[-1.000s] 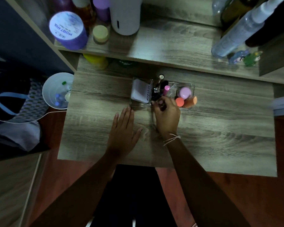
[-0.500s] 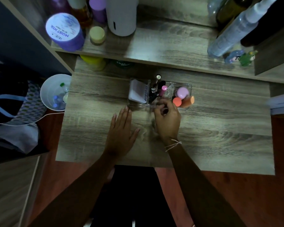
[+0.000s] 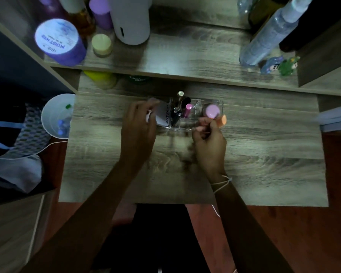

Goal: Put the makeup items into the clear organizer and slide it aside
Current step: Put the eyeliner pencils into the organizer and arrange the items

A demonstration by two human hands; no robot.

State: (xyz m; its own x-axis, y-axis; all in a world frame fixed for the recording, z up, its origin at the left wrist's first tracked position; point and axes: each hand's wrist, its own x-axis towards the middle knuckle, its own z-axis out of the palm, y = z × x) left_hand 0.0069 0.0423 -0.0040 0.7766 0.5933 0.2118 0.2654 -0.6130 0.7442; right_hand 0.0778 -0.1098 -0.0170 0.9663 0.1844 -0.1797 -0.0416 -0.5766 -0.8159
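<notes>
The clear organizer (image 3: 199, 101) stands at the back middle of the wooden table (image 3: 264, 154). In it are a white box (image 3: 163, 115), dark brushes (image 3: 180, 107), a pink tube (image 3: 187, 109), a pink round sponge (image 3: 212, 111) and an orange sponge (image 3: 222, 120). My left hand (image 3: 140, 125) curls around the organizer's left end and covers part of the white box. My right hand (image 3: 208, 140) has its fingertips closed on the front right wall, just beside the orange sponge. The image is blurred around both hands.
A raised shelf (image 3: 185, 56) behind the organizer carries a purple jar (image 3: 57, 40), a white cylinder (image 3: 130, 18), a spray bottle (image 3: 268, 34) and small figurines (image 3: 280, 65). A white bucket (image 3: 51, 117) and a bag (image 3: 18, 134) sit off the table's left edge.
My left hand has lifted off the table and moved up to the organizer's left end. My right hand has shifted right along the organizer's front to its right part.
</notes>
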